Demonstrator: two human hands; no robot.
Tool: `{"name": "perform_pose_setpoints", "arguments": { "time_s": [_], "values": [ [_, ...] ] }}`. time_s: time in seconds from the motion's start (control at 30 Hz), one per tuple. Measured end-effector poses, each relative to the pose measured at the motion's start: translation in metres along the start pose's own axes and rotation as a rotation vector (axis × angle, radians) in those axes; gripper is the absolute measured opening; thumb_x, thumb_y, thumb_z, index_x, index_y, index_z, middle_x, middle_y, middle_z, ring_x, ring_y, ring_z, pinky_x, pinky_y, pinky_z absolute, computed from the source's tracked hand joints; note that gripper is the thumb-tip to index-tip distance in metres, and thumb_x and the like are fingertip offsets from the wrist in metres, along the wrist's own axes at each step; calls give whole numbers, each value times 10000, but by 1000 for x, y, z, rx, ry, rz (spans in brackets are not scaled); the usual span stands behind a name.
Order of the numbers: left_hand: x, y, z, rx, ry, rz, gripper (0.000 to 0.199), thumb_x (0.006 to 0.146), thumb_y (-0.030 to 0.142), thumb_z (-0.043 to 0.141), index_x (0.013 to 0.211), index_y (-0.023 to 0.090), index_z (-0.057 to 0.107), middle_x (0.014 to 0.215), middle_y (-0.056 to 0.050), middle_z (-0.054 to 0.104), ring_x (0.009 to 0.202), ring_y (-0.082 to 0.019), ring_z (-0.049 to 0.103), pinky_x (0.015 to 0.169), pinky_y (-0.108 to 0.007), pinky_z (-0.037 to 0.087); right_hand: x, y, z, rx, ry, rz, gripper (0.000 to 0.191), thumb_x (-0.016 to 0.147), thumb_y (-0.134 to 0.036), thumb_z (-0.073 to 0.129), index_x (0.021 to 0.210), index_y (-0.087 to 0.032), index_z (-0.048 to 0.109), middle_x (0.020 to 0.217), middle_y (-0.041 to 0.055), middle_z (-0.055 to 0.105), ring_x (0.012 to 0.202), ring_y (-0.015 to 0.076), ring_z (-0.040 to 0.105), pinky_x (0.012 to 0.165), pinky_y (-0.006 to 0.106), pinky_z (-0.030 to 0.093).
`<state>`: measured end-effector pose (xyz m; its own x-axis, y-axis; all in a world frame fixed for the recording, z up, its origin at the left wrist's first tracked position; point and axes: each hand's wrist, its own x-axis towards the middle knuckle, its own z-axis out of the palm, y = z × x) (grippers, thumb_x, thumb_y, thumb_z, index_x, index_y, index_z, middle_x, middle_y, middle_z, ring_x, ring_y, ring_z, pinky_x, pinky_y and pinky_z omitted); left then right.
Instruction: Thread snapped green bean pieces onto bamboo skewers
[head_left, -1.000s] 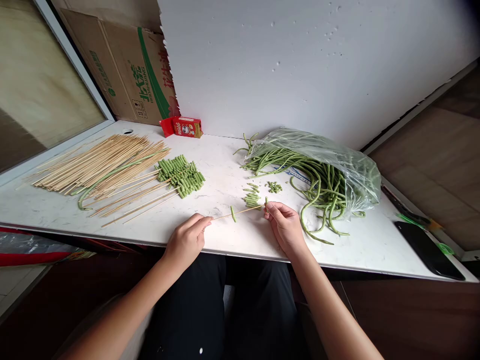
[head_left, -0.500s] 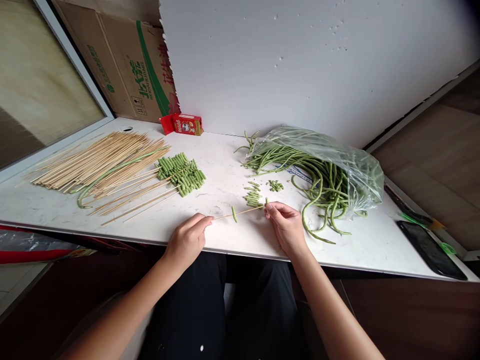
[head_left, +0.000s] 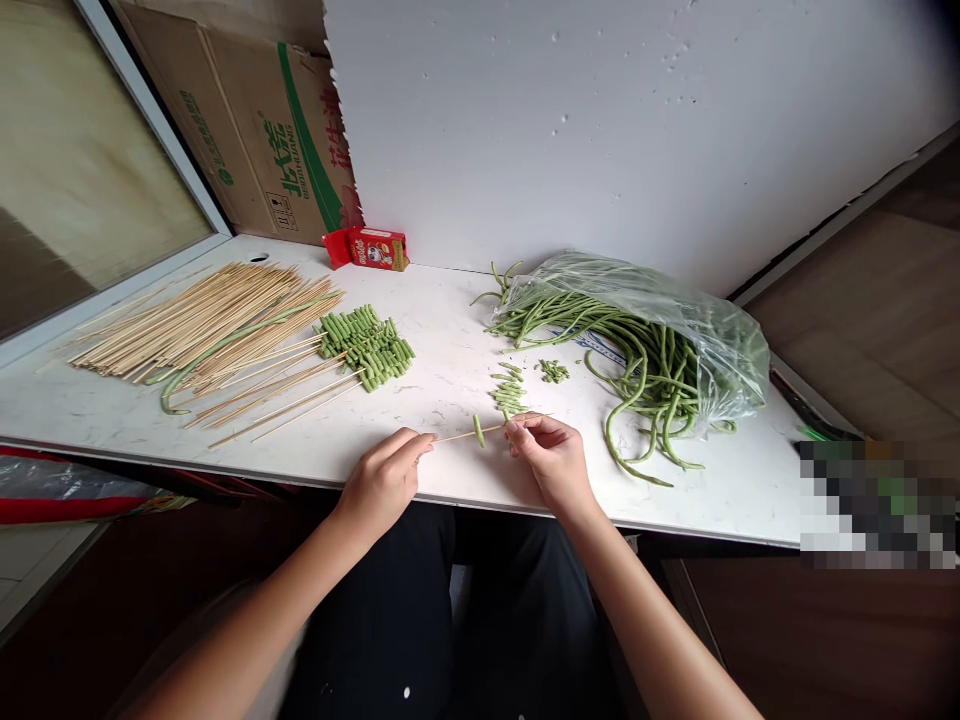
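A thin bamboo skewer (head_left: 454, 437) is pinched at one end by my left hand (head_left: 386, 475), above the table's front edge. One short green bean piece (head_left: 478, 431) is threaded crosswise on it, between my hands. My right hand (head_left: 551, 450) grips a second bean piece (head_left: 507, 416), which sits at the skewer farther along; the fingers partly hide it. Just beyond lie loose cut bean pieces (head_left: 510, 390) in a short row. Left of them, several filled bean skewers (head_left: 367, 345) are stacked side by side.
Bare skewers (head_left: 187, 315) lie at the left with a long bean across them. A clear plastic bag (head_left: 720, 340) of long beans (head_left: 667, 370) rests at the right. Bean ends (head_left: 553, 371) form a small pile. A red box (head_left: 379, 249) stands at the back beside a carton (head_left: 255, 140).
My right hand has moved left along the skewer with its bean piece, closer to the first piece. My left hand keeps its pinch and has barely shifted.
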<state>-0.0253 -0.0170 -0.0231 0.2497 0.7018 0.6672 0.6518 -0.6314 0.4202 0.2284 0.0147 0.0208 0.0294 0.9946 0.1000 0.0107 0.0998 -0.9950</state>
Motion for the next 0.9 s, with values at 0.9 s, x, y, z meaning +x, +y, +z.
{"name": "perform_pose_setpoints", "arguments": {
  "time_s": [0.9],
  "values": [
    [10,7,-4,-34,14,-101,246,1060,105,512,1198,182,701,1000,-72,742,913,-185,735,822,-296,589,16,-14,-36,-363,-47,-122,296,927,-464,742,1097,-230,800,1158,99,787,836,220,635,660,338,466]
  ]
}}
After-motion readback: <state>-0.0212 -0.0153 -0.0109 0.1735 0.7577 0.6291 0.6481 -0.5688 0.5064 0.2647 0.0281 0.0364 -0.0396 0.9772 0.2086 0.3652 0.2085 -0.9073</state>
